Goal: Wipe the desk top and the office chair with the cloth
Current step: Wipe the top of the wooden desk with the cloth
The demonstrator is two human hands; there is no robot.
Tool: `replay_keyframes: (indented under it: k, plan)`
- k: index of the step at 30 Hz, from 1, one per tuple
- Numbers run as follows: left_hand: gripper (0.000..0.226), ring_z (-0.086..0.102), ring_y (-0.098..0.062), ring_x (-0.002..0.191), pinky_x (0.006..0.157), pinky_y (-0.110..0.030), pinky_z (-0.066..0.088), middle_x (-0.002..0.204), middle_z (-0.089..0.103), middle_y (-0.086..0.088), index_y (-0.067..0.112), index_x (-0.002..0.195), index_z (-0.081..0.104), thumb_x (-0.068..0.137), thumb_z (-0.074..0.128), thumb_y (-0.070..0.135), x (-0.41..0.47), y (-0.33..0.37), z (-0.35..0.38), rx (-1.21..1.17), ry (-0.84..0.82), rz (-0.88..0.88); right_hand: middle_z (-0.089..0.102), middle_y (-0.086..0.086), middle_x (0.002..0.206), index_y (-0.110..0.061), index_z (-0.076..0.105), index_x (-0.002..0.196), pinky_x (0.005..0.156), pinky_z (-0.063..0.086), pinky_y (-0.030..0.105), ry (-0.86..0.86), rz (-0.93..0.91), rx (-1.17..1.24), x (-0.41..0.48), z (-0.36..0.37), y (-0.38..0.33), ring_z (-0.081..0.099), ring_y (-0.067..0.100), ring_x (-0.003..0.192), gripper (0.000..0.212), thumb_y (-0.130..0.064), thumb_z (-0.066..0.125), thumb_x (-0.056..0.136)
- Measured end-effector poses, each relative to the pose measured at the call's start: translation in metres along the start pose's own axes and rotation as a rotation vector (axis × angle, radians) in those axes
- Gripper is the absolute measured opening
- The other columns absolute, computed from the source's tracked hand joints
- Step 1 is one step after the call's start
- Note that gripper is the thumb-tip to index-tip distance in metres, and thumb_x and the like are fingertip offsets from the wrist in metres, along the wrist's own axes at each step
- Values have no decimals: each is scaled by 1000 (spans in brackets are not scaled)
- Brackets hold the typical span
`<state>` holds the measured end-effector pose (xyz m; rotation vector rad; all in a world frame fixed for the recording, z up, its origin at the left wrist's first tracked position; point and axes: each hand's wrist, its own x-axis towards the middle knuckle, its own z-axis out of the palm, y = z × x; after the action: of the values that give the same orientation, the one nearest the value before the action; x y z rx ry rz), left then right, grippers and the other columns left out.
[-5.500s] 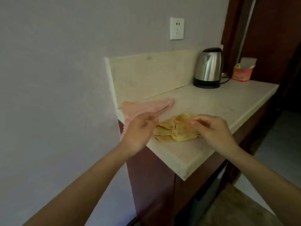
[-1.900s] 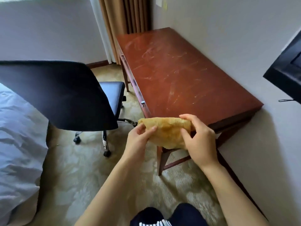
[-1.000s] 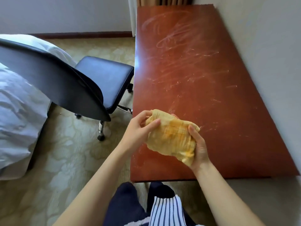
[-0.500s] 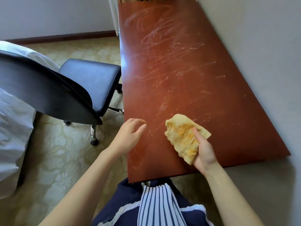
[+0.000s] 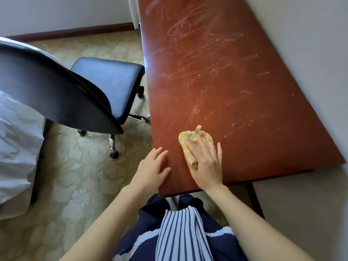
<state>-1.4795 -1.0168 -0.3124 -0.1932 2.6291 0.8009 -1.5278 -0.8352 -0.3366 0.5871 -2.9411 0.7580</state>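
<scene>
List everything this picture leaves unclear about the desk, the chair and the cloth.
1. Cloth: head view, mostly covered by the right hand; its fold and underside are hidden.
2. Desk: far end cut off by the top edge; underside hidden by its own top.
3. Chair: backrest's front faces away; its left part runs off the left edge; base partly behind the seat.
4. Left hand: whether the palm presses the desk edge cannot be told.

text: none legible | desk top: pale scrawled streaks, no letters or numbers to read | chair: no label or brand legible
</scene>
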Motion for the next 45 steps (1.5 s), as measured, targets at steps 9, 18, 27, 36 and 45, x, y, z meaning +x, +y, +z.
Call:
replay_keyframes:
  k: [9,18,27,36,45]
  plan:
    - [55,5,-18,147,117,-39,14,158,17,1,24,147,29,97,50,32,-19,-13,1,-43,33,-55,-13,-2,159,-48,-2,146,111,-17,54,-480,-98,-234,17,28,14,-22,27,143,74,-55,45,88]
    - [83,1,-17,147,117,-41,13,160,6,4,27,152,13,87,63,41,-19,-18,5,-24,-23,-69,57,-3,133,-34,58,128,111,26,56,-304,-393,-19,-39,27,8,40,24,135,57,-24,78,76]
    - [123,-14,-17,146,117,-45,6,157,-21,7,24,150,-16,72,75,52,-19,-21,20,123,-75,-98,65,2,121,-25,66,119,104,36,55,-210,-384,-20,-49,-11,74,53,25,123,48,-12,77,75]
    - [125,-13,-18,146,117,-47,6,158,-19,5,24,149,-17,70,75,55,-37,-31,33,98,-13,-218,44,-4,145,-33,51,134,116,8,38,-292,-161,-74,23,10,58,26,18,142,39,-29,56,95]
    - [110,-13,-23,146,116,-49,2,158,-18,6,29,150,-13,80,71,41,-47,-38,35,93,-34,-300,18,-7,157,-40,27,146,115,-6,44,-467,-351,-140,28,55,-14,1,20,147,53,-31,48,98]
